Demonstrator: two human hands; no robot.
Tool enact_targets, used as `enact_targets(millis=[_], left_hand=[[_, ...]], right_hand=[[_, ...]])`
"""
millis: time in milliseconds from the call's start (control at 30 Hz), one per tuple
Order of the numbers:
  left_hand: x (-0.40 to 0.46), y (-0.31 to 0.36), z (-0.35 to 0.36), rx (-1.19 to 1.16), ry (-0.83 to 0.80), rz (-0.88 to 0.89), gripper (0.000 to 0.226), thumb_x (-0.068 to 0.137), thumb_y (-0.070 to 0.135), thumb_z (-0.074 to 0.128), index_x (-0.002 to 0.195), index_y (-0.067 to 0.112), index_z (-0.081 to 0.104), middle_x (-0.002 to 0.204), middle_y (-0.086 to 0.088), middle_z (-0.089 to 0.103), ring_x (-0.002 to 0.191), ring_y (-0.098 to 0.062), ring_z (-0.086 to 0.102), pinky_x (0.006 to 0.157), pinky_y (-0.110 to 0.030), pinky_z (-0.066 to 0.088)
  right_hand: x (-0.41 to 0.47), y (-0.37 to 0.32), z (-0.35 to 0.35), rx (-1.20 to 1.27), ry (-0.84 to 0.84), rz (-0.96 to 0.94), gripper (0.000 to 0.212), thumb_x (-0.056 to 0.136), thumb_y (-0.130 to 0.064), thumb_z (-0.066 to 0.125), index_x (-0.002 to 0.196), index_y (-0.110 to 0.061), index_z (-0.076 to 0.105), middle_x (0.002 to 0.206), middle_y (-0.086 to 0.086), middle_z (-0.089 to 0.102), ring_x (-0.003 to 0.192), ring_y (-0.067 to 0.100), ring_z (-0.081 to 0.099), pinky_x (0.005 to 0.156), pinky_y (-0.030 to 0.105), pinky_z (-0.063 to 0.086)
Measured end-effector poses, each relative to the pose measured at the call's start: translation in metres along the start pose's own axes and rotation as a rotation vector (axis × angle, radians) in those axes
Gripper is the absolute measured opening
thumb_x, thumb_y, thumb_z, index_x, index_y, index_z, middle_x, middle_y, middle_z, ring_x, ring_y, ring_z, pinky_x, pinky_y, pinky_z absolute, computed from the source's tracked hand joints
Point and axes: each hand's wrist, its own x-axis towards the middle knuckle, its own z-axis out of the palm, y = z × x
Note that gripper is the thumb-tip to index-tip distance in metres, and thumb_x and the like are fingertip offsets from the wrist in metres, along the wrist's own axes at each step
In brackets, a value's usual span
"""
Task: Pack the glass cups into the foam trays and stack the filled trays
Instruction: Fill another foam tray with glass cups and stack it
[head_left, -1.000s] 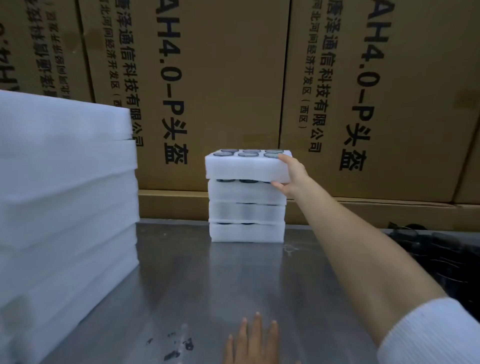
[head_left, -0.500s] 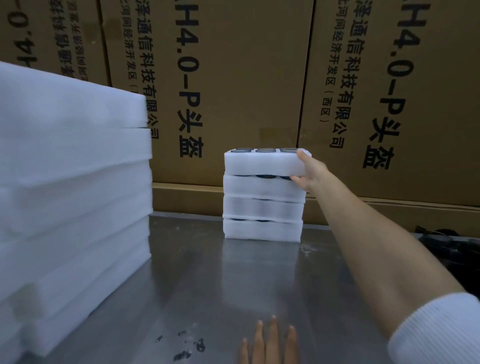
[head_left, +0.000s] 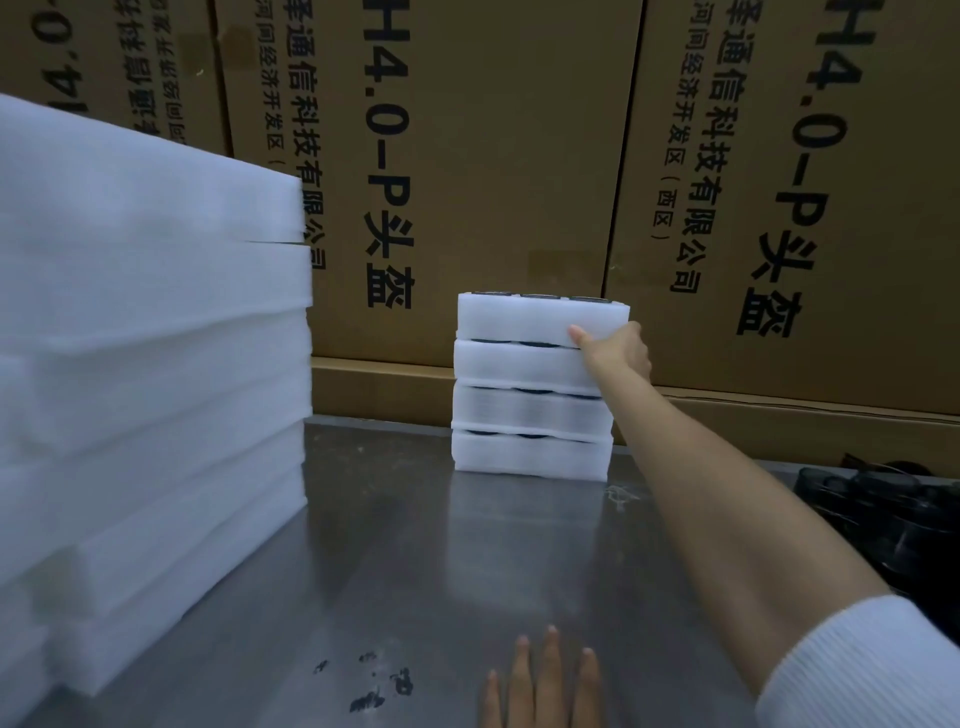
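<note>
The person wears a white ribbed knit top; its sleeve (head_left: 862, 670) on the right arm is pushed up past the forearm, ending in a soft, rounded cuff edge, so the forearm is bare down to the right hand (head_left: 615, 349). The left hand (head_left: 543, 686) shows only four fingers with short, plain nails. No rings or gloves are visible on either.

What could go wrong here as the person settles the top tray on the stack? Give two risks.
1. The right hand grips the top tray at one end only; pushing may topple the four-high stack.
2. That tray overhangs on the right, so it might slip off with its cups.
</note>
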Motion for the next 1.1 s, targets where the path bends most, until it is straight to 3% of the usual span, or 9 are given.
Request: enact_targets(millis=[200, 333, 367, 433, 500, 633, 733, 900, 1100], left_hand=[[-0.005, 0.004, -0.001, 0.010, 0.042, -0.006, 0.023, 0.095, 0.032, 0.022, 0.089, 0.030, 0.044, 0.064, 0.008, 0.071, 0.053, -0.014, 0.069, 0.079, -0.033, 0.037], [-0.010, 0.006, -0.014, -0.036, -0.181, -0.014, 0.027, 0.093, 0.040, 0.025, 0.089, 0.033, 0.051, 0.070, 0.006, 0.073, 0.059, -0.013, 0.071, 0.067, -0.027, 0.043], [-0.010, 0.006, -0.020, -0.057, -0.268, -0.028, 0.033, 0.087, 0.054, 0.035, 0.087, 0.035, 0.062, 0.072, 0.005, 0.074, 0.061, -0.014, 0.071, 0.068, -0.027, 0.041], [-0.010, 0.008, -0.026, -0.050, -0.467, -0.076, 0.057, 0.042, 0.082, 0.058, 0.072, 0.036, 0.076, 0.077, 0.005, 0.075, 0.065, -0.013, 0.072, 0.070, -0.027, 0.032], [-0.006, 0.008, -0.034, -0.047, -0.585, -0.112, 0.067, 0.019, 0.081, 0.066, 0.069, 0.037, 0.076, 0.081, 0.008, 0.075, 0.069, -0.009, 0.072, 0.072, -0.027, 0.032], [0.001, 0.009, -0.053, -0.164, -0.644, -0.171, 0.054, 0.046, 0.071, 0.058, 0.085, 0.039, 0.075, 0.100, 0.012, 0.072, 0.091, -0.004, 0.068, 0.078, -0.024, 0.054], [0.004, 0.006, -0.056, -0.146, -0.745, -0.153, 0.047, 0.087, 0.053, 0.042, 0.128, 0.031, 0.051, 0.140, 0.004, 0.045, 0.132, -0.012, 0.038, 0.110, -0.032, 0.025], [0.006, 0.019, -0.079, -0.059, -0.750, -0.124, 0.031, 0.093, 0.033, 0.035, 0.107, 0.018, 0.057, 0.114, -0.005, 0.057, 0.107, -0.025, 0.053, 0.092, -0.033, 0.036], [-0.020, 0.039, -0.121, -0.093, -0.715, -0.135, 0.028, 0.092, 0.027, 0.035, 0.104, 0.015, 0.058, 0.111, -0.005, 0.058, 0.105, -0.022, 0.053, 0.085, -0.033, 0.039]], right_hand=[[-0.005, 0.001, 0.001, -0.044, -0.001, 0.004, 0.063, 0.084, -0.048, 0.065, 0.125, -0.007, 0.040, 0.126, 0.013, 0.055, 0.115, 0.034, 0.052, 0.074, 0.040, 0.042], [-0.012, 0.017, -0.007, -0.024, -0.007, -0.013, 0.055, 0.091, -0.042, 0.058, 0.129, -0.007, 0.038, 0.126, 0.013, 0.055, 0.111, 0.033, 0.055, 0.075, 0.039, 0.042], [-0.017, 0.026, -0.008, 0.000, 0.001, -0.017, 0.057, 0.092, -0.041, 0.056, 0.134, -0.008, 0.036, 0.131, 0.012, 0.053, 0.114, 0.033, 0.053, 0.080, 0.040, 0.042], [-0.036, 0.052, -0.011, 0.030, 0.012, -0.041, 0.060, 0.093, -0.041, 0.053, 0.141, -0.010, 0.033, 0.141, 0.008, 0.045, 0.125, 0.030, 0.047, 0.092, 0.041, 0.040], [-0.065, 0.087, -0.016, 0.093, 0.000, -0.010, 0.057, 0.095, -0.038, 0.051, 0.142, -0.011, 0.034, 0.146, 0.007, 0.040, 0.130, 0.027, 0.042, 0.101, 0.040, 0.036], [-0.137, 0.145, -0.036, 0.225, -0.101, 0.054, 0.034, 0.094, -0.018, 0.054, 0.126, -0.007, 0.051, 0.127, 0.013, 0.058, 0.117, 0.030, 0.053, 0.100, 0.038, 0.040], [-0.188, 0.153, -0.064, 0.190, -0.200, -0.072, 0.021, 0.092, -0.010, 0.055, 0.112, -0.012, 0.059, 0.110, 0.006, 0.066, 0.103, 0.024, 0.061, 0.093, 0.038, 0.046], [-0.257, 0.152, -0.115, 0.091, -0.245, -0.145, 0.017, 0.089, -0.005, 0.056, 0.099, -0.015, 0.065, 0.096, -0.001, 0.067, 0.091, 0.015, 0.061, 0.082, 0.029, 0.046], [-0.315, 0.155, -0.161, 0.051, -0.269, -0.143, 0.034, 0.084, -0.002, 0.052, 0.074, -0.031, 0.064, 0.077, -0.018, 0.067, 0.082, 0.004, 0.063, 0.075, 0.026, 0.048]])
